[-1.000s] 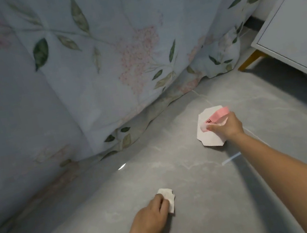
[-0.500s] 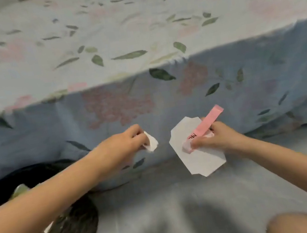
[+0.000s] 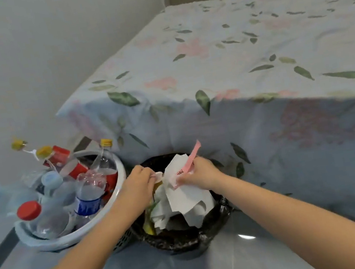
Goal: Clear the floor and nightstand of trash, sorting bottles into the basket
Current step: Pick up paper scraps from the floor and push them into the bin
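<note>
Far left of both grips, the pale plastic basket [image 3: 80, 235] is crowded with clear bottles [image 3: 51, 216], smooth and glossy, with red, yellow and blue caps; it touches the bin. The left hand [image 3: 139, 186] has its fingers curled round a small crumpled white scrap [image 3: 158, 175], held above the black-lined bin [image 3: 180, 239]. Just to its right, the right hand [image 3: 198, 175] pinches a flat, angular sheet of white paper [image 3: 185, 194] together with a stiff pink strip [image 3: 193, 156] that sticks up past the fingers.

The risks, as I judge them: the sheet hangs close to the near-right rim, so it could slide off the heaped crumpled paper inside and land on the floor; the light scrap could drift left toward the basket and end up among the bottles; the thin crinkly liner could be dragged down by a wrist
</note>
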A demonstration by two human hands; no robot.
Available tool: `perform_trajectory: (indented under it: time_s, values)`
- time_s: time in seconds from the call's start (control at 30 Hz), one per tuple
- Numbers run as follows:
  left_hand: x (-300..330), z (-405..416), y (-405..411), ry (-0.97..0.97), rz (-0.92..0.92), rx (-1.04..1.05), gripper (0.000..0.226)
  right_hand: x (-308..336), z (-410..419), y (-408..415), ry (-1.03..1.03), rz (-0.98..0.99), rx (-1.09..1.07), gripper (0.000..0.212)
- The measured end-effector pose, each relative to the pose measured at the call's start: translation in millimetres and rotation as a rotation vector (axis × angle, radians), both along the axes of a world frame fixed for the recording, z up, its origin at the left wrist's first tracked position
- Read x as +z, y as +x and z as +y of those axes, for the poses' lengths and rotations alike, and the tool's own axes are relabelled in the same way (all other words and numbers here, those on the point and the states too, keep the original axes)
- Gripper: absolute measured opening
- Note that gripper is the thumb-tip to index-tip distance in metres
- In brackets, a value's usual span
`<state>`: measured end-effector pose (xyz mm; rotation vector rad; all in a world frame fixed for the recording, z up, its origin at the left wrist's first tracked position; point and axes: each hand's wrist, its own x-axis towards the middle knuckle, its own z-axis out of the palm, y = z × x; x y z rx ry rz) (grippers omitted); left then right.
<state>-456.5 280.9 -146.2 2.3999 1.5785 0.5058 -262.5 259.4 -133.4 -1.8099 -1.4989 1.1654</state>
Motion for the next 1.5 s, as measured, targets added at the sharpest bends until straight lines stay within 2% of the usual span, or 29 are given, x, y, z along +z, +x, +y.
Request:
perform_trajectory:
  time_s: [0.07,0.13,0.2,0.23,0.3,0.4,0.5,0.6,0.77,0.83,0.97,1.07,1.23,1.37,1.43,1.5]
  values:
    - [-18,2,6,-0.203,-0.066,0.155,0.016,-28,7,-14,-0.096,-0.016,-0.019,0.035]
    - [-35,5,10,-0.412,-0.04,0.228,0.018,-45,5,-21,-0.187,-0.051,-0.019,0.042]
    - [-46,5,10,-0.523,0.057,0.205,0.027,-50,0,-21,-0.197,-0.093,-0.04,0.065]
    - [-47,6,9,-0.502,0.124,0.181,0.033,-47,-3,-19,-0.185,-0.109,-0.064,0.075]
    - [-37,6,9,-0.318,0.248,0.144,0.04,-36,-10,-8,-0.154,-0.145,-0.089,0.082]
    - [-4,4,18,-0.136,0.201,0.088,0.039,-11,-25,17,-0.094,-0.131,-0.066,0.072]
    - [34,-6,47,-0.138,0.074,0.025,0.036,18,-46,54,0.017,-0.127,-0.075,0.053]
    - [63,-19,92,-0.121,0.027,-0.095,0.037,47,-75,114,0.066,-0.206,-0.077,0.031]
    - [76,-54,216,-0.093,0.117,-0.409,0.036,48,-163,255,-0.049,-0.348,-0.249,0.034]
    - [62,-79,274,-0.045,0.182,-0.554,0.038,24,-216,305,-0.097,-0.41,-0.361,0.043]
    - [7,-144,372,0.217,0.404,-0.924,0.047,-44,-338,371,-0.12,-0.52,-0.606,0.054]
    - [-41,-198,425,0.171,0.437,-1.058,0.05,-93,-426,391,-0.191,-0.539,-0.802,0.055]
    - [-121,-289,481,-0.047,0.444,-1.253,0.049,-146,-551,405,-0.387,-0.519,-1.069,0.057]
    - [-172,-334,485,-0.106,0.396,-1.42,0.058,-170,-620,397,-0.44,-0.434,-1.289,0.058]
    - [-199,-353,477,-0.151,0.347,-1.511,0.052,-186,-645,383,-0.436,-0.397,-1.402,0.057]
    - [-221,-366,465,-0.174,0.374,-1.612,0.047,-203,-659,362,-0.427,-0.392,-1.479,0.057]
